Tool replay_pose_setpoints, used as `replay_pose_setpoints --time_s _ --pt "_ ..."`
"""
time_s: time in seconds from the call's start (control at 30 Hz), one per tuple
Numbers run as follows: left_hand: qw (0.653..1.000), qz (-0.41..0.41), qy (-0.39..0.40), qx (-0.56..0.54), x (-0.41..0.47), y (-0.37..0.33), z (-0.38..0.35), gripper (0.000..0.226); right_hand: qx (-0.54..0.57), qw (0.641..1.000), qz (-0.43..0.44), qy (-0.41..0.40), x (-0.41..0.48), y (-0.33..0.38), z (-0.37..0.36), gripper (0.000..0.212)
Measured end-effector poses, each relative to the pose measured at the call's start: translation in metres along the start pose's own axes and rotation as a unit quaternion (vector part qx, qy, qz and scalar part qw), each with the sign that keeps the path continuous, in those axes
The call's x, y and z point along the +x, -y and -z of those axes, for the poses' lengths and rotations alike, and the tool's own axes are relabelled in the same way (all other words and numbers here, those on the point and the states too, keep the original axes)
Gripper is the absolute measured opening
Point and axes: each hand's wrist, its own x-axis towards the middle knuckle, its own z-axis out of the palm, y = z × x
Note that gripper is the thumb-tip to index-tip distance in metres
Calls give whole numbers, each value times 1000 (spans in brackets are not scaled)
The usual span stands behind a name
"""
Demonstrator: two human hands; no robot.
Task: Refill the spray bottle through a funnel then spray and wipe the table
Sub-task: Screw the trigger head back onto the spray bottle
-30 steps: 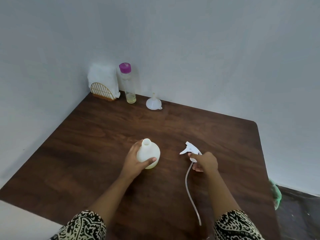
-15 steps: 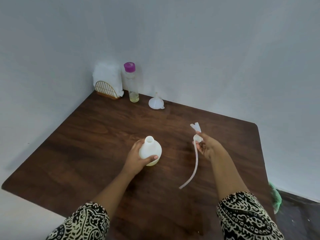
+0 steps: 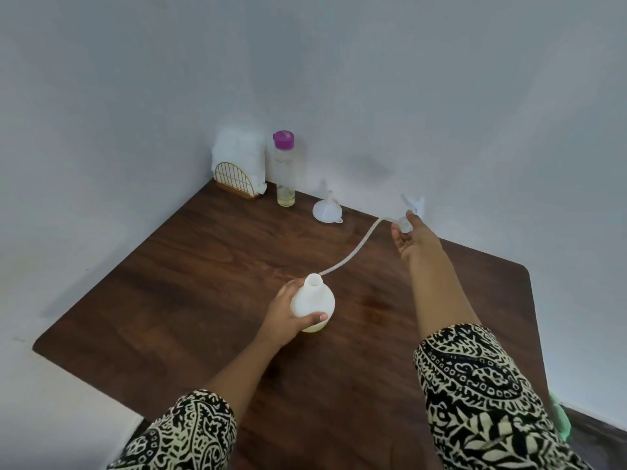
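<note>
A white round spray bottle with an open neck stands mid-table on the dark wooden table, and my left hand is wrapped around its body. My right hand is stretched toward the far edge, pinching the white spray head. The head's long dip tube trails back toward the bottle's neck. A white funnel rests upside down near the far edge, left of my right hand. A clear refill bottle with a purple cap holds a little yellowish liquid.
A gold wire holder with white napkins stands in the far left corner against the wall. White walls close in behind the table. Something green lies on the floor past the table's right edge.
My right hand has carried the spray head from beside the bottle up and away to the far edge, the tube swinging after it. My left hand has stayed on the bottle.
</note>
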Motion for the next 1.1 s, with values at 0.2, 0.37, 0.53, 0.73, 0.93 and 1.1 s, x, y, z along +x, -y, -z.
replay_pose_setpoints --time_s 0.2,0.37,0.53,0.73,0.93,1.1 --pt "1000 2 0 1 -1 -2 1 83 -25 997 51 -52 4 -9 -2 39" --pt "1000 4 1 0 -1 -3 1 83 -41 990 122 -64 -1 -14 -3 44" --pt "1000 11 0 9 -2 -6 1 83 -89 956 279 13 -30 -22 -8 25" --pt "1000 11 3 4 -1 -6 1 82 -181 899 319 240 -62 -31 -11 21" --pt "1000 -3 6 -4 -1 -4 2 82 -363 802 248 403 -58 -45 -2 34" --pt "1000 2 6 -17 -1 -4 2 78 -476 734 213 435 -58 -52 -6 28"
